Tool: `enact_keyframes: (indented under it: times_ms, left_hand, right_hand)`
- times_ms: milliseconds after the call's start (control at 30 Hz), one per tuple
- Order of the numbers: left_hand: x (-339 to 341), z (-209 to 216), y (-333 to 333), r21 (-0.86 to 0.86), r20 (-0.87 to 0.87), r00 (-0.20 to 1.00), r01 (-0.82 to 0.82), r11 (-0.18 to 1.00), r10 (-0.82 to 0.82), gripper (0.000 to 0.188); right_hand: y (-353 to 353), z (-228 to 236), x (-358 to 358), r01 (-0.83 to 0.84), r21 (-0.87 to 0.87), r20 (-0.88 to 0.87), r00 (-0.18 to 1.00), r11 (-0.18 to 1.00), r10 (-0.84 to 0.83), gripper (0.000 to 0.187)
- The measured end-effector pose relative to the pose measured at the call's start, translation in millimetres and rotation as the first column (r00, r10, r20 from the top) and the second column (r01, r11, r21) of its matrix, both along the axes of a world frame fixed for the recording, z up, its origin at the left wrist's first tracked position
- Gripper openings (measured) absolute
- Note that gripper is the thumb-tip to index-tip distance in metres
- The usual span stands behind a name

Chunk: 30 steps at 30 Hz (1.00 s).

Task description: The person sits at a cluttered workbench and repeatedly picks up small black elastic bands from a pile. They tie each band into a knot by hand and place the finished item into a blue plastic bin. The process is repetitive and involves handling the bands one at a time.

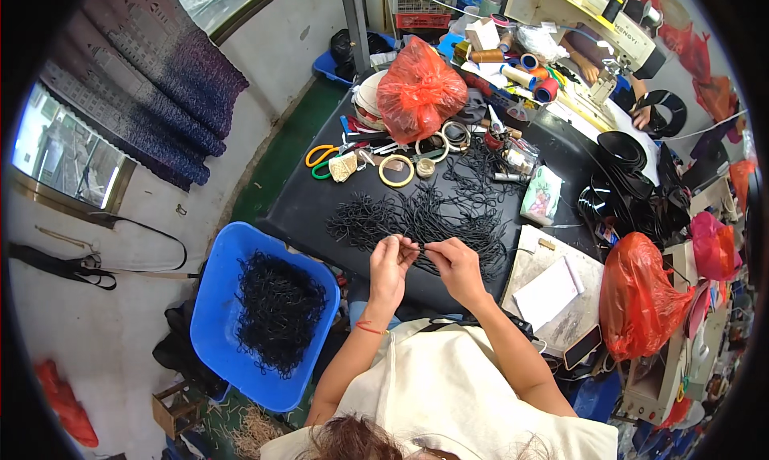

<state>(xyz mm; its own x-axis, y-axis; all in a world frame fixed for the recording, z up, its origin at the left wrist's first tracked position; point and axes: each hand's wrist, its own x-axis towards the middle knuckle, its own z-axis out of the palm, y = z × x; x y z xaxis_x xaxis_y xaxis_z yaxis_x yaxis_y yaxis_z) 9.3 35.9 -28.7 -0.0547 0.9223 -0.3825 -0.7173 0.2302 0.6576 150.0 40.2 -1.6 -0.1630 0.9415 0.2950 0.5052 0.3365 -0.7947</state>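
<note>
Close in front of my body, above the near edge of the black table (300, 212), my left hand (388, 269) and my right hand (458, 269) face each other. A short stretch of thin black cord (420, 249) runs between their fingertips, and each hand pinches it. What the fingers do at its ends is too small to make out. Just beyond my hands lies a spread-out heap of black cords (456, 216), many laid in long strands. To my left a blue basin (215, 332) holds a tangled mass of black cords (280, 312).
Past the heap lie tape rolls (396, 171), scissors (321, 157) and a red plastic bag (422, 88). On the right are a notepad (549, 293), a phone (582, 347) and another red bag (641, 300). A co-worker's hands (641, 112) are at a sewing machine (613, 28).
</note>
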Motion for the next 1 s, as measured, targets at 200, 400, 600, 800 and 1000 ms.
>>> enact_keyframes:
  times_ms: [200, 400, 600, 800, 1000]
  left_hand:
    - [-18, -8, 4, -0.051, -0.223, 0.961, 0.155, 0.987, -0.163, 0.020]
    - [-16, 0, 1, -0.063, -0.277, 0.946, 0.158, 0.985, -0.169, 0.020]
    - [-15, 11, -3, -0.013, -0.294, 0.928, 0.235, 0.972, -0.229, 0.017]
    - [-16, 12, -7, -0.004, -0.373, 0.893, 0.270, 0.963, -0.252, 0.019]
    - [-18, 12, -9, -0.055, -0.266, 0.936, 0.223, 0.973, -0.230, 0.017]
  right_hand:
    - [5, 15, -3, -0.040, 0.090, 0.081, 0.996, 0.995, 0.032, 0.011]
    - [1, 9, -6, -0.001, 0.018, 0.010, 1.000, 1.000, 0.001, 0.010]
    - [-3, 12, -13, 0.054, -0.068, 0.044, 0.998, 0.996, -0.052, 0.011]
    - [-2, 20, -9, -0.038, -0.055, 0.257, 0.965, 0.998, 0.051, 0.012]
    - [-1, 29, -6, -0.132, -0.110, 0.342, 0.926, 0.985, 0.162, 0.016]
